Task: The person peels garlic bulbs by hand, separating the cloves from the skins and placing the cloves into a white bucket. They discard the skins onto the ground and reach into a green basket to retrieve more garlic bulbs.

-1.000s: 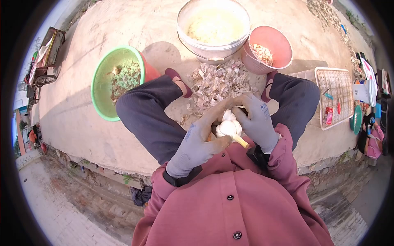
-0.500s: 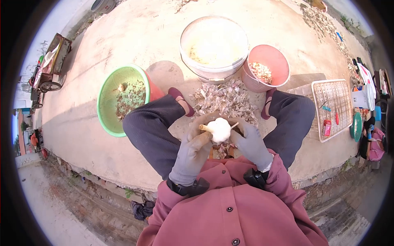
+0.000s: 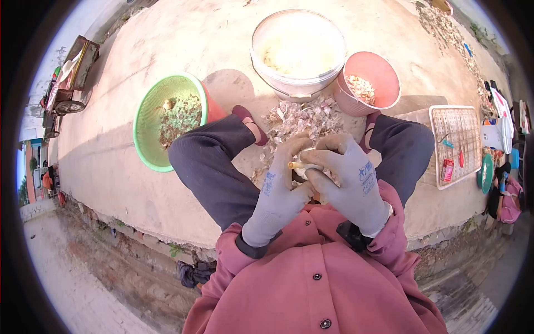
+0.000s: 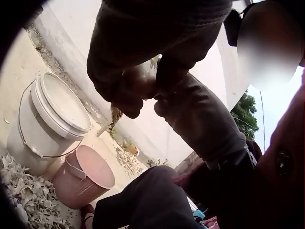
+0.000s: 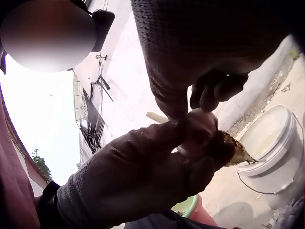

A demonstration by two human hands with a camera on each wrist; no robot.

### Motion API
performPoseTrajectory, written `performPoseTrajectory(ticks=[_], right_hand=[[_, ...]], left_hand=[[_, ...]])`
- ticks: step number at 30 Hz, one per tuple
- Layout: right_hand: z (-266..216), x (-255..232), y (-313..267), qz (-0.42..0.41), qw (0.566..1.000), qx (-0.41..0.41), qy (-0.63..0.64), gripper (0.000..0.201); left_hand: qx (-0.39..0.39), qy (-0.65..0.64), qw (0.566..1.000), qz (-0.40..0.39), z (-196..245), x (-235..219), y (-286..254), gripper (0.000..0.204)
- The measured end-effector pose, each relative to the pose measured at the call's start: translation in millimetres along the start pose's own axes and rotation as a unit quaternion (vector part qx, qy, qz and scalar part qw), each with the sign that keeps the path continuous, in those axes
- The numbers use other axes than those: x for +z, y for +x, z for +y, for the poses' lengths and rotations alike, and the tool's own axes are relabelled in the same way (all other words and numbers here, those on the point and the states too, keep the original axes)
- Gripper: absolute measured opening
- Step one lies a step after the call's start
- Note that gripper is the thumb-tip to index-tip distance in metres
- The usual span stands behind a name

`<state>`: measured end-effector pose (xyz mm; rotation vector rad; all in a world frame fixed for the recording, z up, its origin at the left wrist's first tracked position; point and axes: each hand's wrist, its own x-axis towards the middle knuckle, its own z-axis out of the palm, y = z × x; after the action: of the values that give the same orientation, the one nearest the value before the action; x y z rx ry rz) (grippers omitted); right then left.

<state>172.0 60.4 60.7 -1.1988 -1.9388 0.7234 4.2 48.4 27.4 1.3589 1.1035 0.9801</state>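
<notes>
In the head view, a white garlic bulb sits between my two gloved hands in front of my lap, mostly covered by fingers; its cut stem (image 3: 295, 165) points left. My left hand (image 3: 278, 192), in a grey work glove, grips the bulb from the left side. From the right, my right hand (image 3: 356, 181) pinches at it, with thumb and fingers curled over the top near the stem. The right wrist view shows the pale bulb (image 5: 202, 123) among the left fingers, a dry brownish husk (image 5: 233, 148) hanging beside it. Below the hands lies a heap of garlic skins (image 3: 303, 119).
Beyond the heap stand a white bucket (image 3: 300, 84) and a pink bucket (image 3: 356, 103) holding small pale pieces. To the left is a green mesh basket (image 3: 143, 122) with scraps. An upturned-looking crate (image 3: 432, 133) at right carries a red-handled tool (image 3: 461, 158) and a red packet (image 3: 447, 170).
The bulb has been turned: its stem pointed down and right, then left. The right fingers have closed over the bulb, which showed plainly before. The head view has shifted a little.
</notes>
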Motion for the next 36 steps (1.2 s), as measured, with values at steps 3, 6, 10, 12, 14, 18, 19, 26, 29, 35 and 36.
performPoseTrajectory(ticks=[3,6,10,12,14,18,19,26,29,35,36], right_hand=[[-10,0,3,-0.03,0.998,0.01,-0.052,0.022],[-4,10,-11,-0.024,0.998,0.06,-0.016,0.021],[2,6,-9,-0.066,0.996,0.012,-0.062,0.011],[2,9,-7,-0.066,0.997,0.006,-0.046,0.01],[2,8,-7,-0.069,0.997,0.014,-0.035,0.008],[-5,18,-7,0.015,0.998,0.051,0.027,0.007],[-6,20,-4,0.037,0.991,0.111,0.064,0.007],[17,34,-15,0.084,0.92,0.321,0.207,0.013],[34,40,-26,0.093,0.888,0.362,0.267,0.017],[41,34,-31,0.01,0.875,0.413,0.252,0.021],[44,42,-34,0.001,0.907,0.372,0.197,0.018]], left_hand=[[-0.105,0.03,0.994,-0.018,15,0,-7,0.062],[0.003,0.043,0.999,-0.013,5,0,-14,0.069],[0.036,0.067,0.996,0.044,-14,6,-21,0.069],[-0.004,0.029,1.0,0.009,-21,11,-19,0.067],[0.016,0.034,0.999,0.028,-29,15,-21,0.065],[0.0,-0.009,0.999,0.037,-11,8,-22,0.065],[0.023,0.001,0.998,0.05,-7,6,-20,0.065],[-0.017,-0.002,0.999,0.041,12,4,-18,0.073],[-0.022,-0.02,0.999,0.012,15,0,-16,0.074],[-0.003,-0.083,0.996,0.02,-3,-7,-17,0.064],[-0.016,-0.128,0.991,0.041,-2,-9,-15,0.063]])
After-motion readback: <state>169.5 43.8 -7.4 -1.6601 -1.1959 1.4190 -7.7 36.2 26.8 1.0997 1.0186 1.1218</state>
